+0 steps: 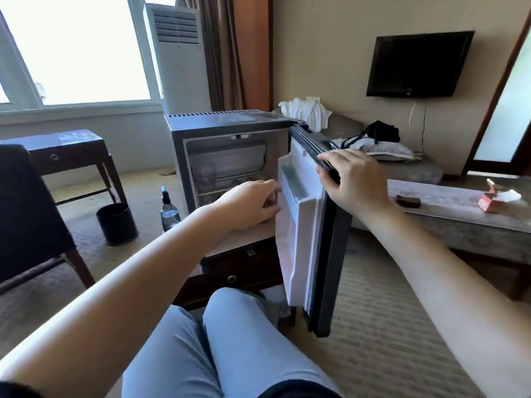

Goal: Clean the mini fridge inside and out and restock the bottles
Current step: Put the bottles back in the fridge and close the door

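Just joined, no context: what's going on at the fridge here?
A person sits or kneels facing the mini fridge, whose door stands open. The right hand grips the door's top edge. The left hand reaches to the door's inner shelf; whether it holds anything is unclear. A spray bottle stands on the floor left of the fridge.

Wall TV (416, 63), floor AC (179, 58) by window (74, 50), black bin (116, 224) on carpet (382, 326)
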`<state>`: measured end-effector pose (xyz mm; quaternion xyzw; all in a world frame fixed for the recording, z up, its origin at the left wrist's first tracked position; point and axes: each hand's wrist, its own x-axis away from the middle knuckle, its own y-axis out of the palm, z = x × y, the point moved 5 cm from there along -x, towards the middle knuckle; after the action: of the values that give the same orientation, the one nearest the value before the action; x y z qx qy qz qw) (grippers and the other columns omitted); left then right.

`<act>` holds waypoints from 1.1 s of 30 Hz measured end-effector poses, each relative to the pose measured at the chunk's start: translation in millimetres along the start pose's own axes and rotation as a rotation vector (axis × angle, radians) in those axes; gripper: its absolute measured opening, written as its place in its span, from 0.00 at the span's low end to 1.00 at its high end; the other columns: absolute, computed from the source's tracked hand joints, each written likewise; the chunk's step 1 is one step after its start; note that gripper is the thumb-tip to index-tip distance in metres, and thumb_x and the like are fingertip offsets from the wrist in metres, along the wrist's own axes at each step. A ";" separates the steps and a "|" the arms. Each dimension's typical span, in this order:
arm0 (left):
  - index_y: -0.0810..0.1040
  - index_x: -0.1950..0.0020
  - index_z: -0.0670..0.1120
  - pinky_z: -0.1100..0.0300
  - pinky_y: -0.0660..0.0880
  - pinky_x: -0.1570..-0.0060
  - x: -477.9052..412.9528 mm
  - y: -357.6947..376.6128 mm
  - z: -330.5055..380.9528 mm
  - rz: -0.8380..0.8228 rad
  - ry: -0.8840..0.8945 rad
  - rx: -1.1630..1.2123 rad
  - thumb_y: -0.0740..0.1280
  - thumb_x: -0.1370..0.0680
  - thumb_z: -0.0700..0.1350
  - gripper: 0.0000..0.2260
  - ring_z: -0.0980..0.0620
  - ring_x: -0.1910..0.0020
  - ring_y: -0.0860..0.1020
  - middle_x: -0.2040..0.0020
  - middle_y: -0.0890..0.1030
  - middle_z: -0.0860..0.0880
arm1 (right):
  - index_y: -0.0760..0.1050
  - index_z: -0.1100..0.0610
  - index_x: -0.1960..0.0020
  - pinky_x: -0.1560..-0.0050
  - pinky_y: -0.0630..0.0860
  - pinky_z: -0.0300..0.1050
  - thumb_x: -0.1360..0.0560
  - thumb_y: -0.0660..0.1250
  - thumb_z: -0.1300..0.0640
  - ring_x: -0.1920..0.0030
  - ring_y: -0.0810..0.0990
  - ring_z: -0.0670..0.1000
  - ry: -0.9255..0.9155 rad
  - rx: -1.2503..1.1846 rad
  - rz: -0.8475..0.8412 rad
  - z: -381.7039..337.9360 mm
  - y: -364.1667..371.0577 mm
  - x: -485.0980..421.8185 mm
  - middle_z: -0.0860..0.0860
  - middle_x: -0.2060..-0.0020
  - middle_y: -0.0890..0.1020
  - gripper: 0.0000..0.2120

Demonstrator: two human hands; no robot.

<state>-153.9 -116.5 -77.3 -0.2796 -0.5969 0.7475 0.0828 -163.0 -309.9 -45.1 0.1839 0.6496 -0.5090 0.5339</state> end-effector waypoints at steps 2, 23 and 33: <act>0.70 0.32 0.48 0.53 0.75 0.45 14.8 -11.6 -10.9 0.053 -0.046 0.024 0.66 0.23 0.49 0.19 0.49 0.46 0.77 0.42 0.79 0.50 | 0.80 0.59 0.48 0.51 0.76 0.48 0.24 0.63 0.53 0.52 0.81 0.55 -0.042 -0.022 0.015 -20.7 9.5 -6.7 0.52 0.54 0.84 0.12; 0.59 0.25 0.49 0.57 0.64 0.33 88.1 -66.6 -185.7 0.155 -0.600 -0.091 0.64 0.21 0.51 0.27 0.49 0.28 0.64 0.27 0.65 0.49 | 0.61 0.59 0.27 0.24 0.49 0.49 0.25 0.69 0.52 0.24 0.55 0.56 -0.116 -0.334 -0.425 -162.7 255.0 -145.9 0.54 0.27 0.66 0.31; 0.59 0.25 0.47 0.55 0.64 0.32 23.9 -49.8 -217.4 0.122 -0.607 -0.035 0.64 0.21 0.50 0.28 0.48 0.29 0.63 0.27 0.65 0.48 | 0.56 0.56 0.24 0.24 0.43 0.48 0.25 0.68 0.47 0.22 0.49 0.52 -0.195 -0.300 -0.438 -159.8 289.8 -163.6 0.51 0.23 0.58 0.36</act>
<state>-71.8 92.0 -66.7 -0.0804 -0.5891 0.7901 -0.1493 42.1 -3.0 -49.9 -0.0919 0.6874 -0.5259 0.4924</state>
